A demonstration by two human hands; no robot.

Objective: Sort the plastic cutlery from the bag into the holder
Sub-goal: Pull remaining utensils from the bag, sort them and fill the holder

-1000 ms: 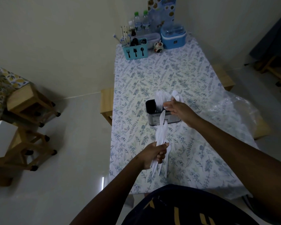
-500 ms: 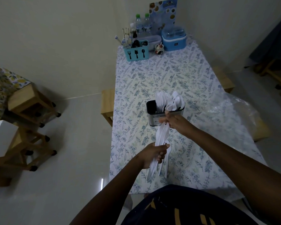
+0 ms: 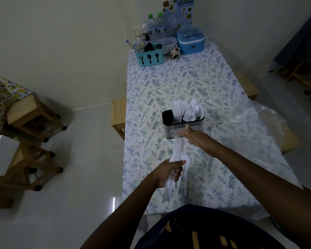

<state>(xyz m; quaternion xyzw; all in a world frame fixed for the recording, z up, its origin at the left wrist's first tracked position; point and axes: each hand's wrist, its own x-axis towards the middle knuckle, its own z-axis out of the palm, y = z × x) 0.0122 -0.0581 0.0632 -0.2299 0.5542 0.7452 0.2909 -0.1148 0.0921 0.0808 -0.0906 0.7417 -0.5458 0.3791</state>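
A metal cutlery holder (image 3: 185, 129) stands mid-table with white plastic spoons (image 3: 187, 110) upright in its middle and right compartments; its left compartment looks dark. My left hand (image 3: 170, 172) is shut on a bundle of white plastic cutlery (image 3: 176, 155) over the table's near left part, the pieces pointing toward the holder. My right hand (image 3: 194, 136) hovers just in front of the holder, fingers spread, at the top tips of the bundle. I cannot tell if it touches them. A clear plastic bag (image 3: 255, 119) lies on the table's right side.
At the table's far end stand a blue cutlery caddy (image 3: 149, 57), water bottles (image 3: 156, 26), a blue lidded container (image 3: 191, 41) and a small ceramic figure (image 3: 174, 52). Wooden stools (image 3: 32, 114) sit on the floor to the left, a bench (image 3: 118, 115) beside the table.
My right hand drew back from the top of the holder to just in front of it and its fingers spread apart. The left hand kept hold of the bundle.
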